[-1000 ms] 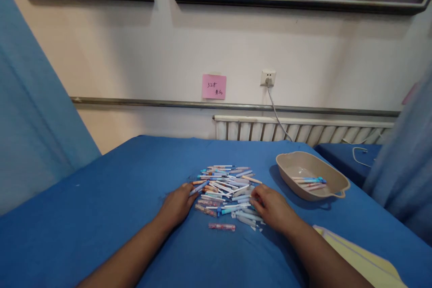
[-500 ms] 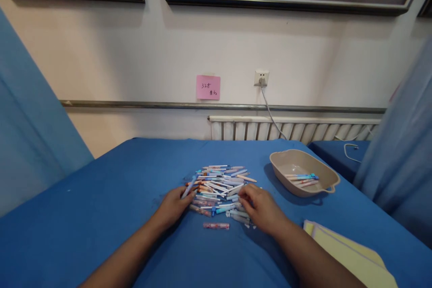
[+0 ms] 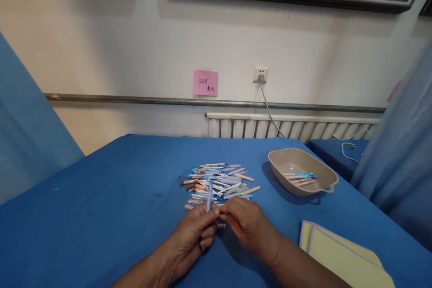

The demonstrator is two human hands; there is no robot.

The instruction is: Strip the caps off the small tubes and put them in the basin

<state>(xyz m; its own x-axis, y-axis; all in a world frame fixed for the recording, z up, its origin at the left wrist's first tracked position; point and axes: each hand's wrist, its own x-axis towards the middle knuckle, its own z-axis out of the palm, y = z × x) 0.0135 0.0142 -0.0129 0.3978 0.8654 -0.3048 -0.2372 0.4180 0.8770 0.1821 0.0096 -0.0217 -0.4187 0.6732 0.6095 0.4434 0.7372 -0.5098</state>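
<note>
A pile of coloured pens (image 3: 216,180) lies on the blue tablecloth (image 3: 118,189) ahead of me. Just in front of the pile, my left hand (image 3: 194,236) pinches a blue pen (image 3: 209,194) and holds it upright, tip pointing away. My right hand (image 3: 248,225) is closed and meets the left at the pen's lower end, fingers on it. A small patterned pen piece lies under the two hands, mostly hidden.
A beige oval tray (image 3: 324,186) with a few pens in it stands to the right of the pile. A yellow folder (image 3: 347,258) lies at the near right. Blue curtains hang on both sides. A radiator and a wall socket are behind the table.
Both hands left the sides of the pile and came together in front of it. The left hand lifted a blue pen out of the pile, and the right hand closed on its end.
</note>
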